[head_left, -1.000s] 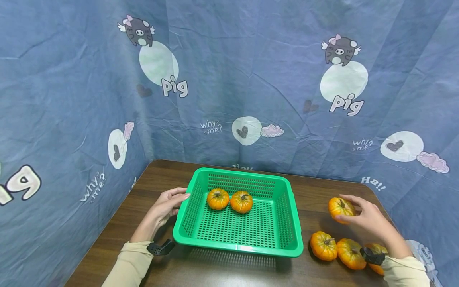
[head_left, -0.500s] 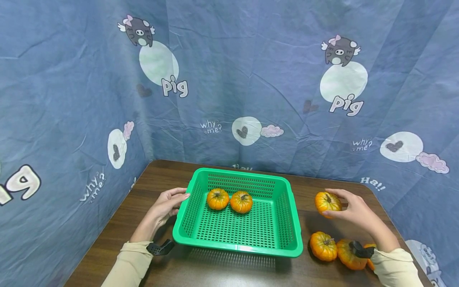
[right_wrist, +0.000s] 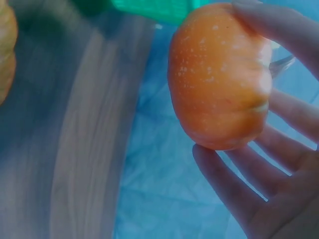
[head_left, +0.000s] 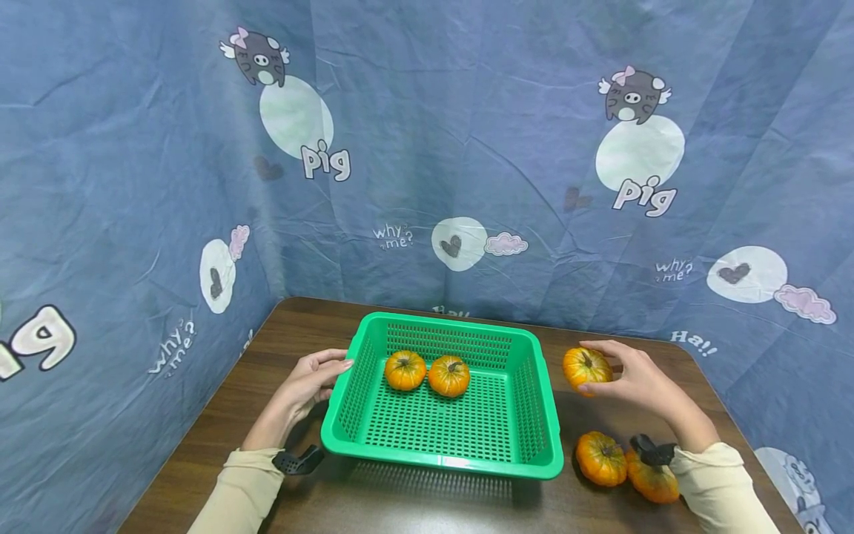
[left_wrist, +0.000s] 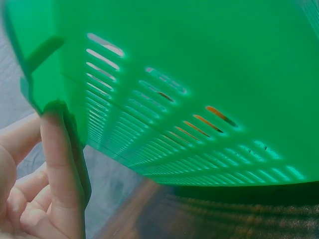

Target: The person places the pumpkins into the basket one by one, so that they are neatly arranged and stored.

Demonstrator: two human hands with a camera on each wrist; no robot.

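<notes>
Head view: pinching the green basket by its left rim with the left grip, with two little pumpkins inside. Just past the right rim, holding the orange pumpkin above the worktop in the right grip, with thumb and fingers bent round it. Probably feeling hard, smooth and light; needing holding by its fat sides. Bringing it nearer the basket than before.

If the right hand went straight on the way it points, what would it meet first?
Probably the basket, at its right rim near the far corner, with the pumpkin in the right hand touching first. Height is unclear, so it might pass over.
</notes>
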